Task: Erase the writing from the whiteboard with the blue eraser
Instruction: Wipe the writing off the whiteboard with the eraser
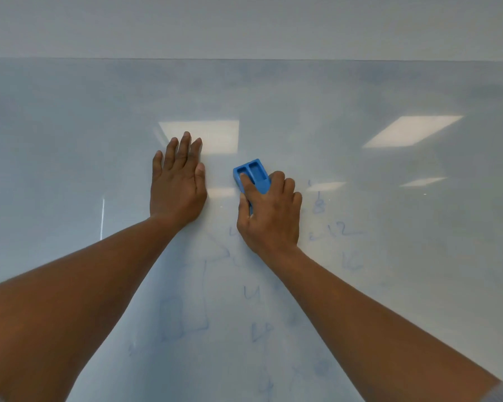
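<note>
A large glossy whiteboard (70, 140) fills the view. My right hand (269, 216) grips the blue eraser (254, 174) and presses it against the board, with the index finger laid along its top. My left hand (177, 187) lies flat on the board just left of the eraser, fingers together and holding nothing. Faint blue writing (336, 230), mostly numbers, sits to the right of my right hand. More smudged blue marks and lines (256, 294) run below and between my forearms.
The board's top edge (244, 59) runs across the upper view, with bare wall above. Ceiling lights reflect on the board (410, 132). A thin white streak (102, 219) shows at the left.
</note>
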{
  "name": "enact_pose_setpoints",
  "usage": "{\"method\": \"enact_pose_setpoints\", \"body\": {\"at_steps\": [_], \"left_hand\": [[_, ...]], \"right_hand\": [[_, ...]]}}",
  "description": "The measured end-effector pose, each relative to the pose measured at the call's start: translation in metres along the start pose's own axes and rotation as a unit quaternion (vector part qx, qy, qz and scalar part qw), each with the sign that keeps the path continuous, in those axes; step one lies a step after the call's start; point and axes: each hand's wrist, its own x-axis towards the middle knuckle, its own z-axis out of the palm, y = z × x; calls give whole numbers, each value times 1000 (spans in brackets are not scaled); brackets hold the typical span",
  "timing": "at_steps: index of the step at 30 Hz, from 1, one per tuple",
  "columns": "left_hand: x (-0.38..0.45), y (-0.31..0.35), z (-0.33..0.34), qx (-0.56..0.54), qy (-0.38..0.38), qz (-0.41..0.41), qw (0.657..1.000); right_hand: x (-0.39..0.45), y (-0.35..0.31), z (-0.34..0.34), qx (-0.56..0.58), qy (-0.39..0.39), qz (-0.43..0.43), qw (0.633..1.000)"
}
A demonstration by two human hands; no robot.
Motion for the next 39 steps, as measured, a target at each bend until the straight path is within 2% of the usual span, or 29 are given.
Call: {"method": "enact_pose_setpoints", "body": {"at_steps": [3,5,8,13,15,20,26,30,35,39], "left_hand": [[1,-1,-1,2,1,0,1000],[1,-2,-2,-2,-2,-1,1000],[1,-4,-2,-5,-8,14,1000],[0,-28,-11,-25,-31,84,996],[1,-40,-16,-25,-36,107,993],[-1,-52,-20,-27,-42,121,991],[-16,-71,-27,-28,-29,129,991],[-41,-96,-30,-15,-16,104,994],[-46,-93,-30,-17,-16,100,995],[-62,-104,-31,-19,-6,92,996]], "right_hand": [[-20,-10,0,17,-27,-87,996],[-21,-10,0,24,-25,-102,994],[-12,-14,1,25,-18,-57,998],[-6,-30,8,22,-6,15,1000],[-9,-35,11,30,2,7,1000],[-23,-40,12,54,-8,-74,996],[11,-67,19,52,9,14,998],[-18,-107,28,60,-28,-51,997],[-33,-91,23,60,-35,-120,990],[0,-92,24,57,-1,-20,998]]}}
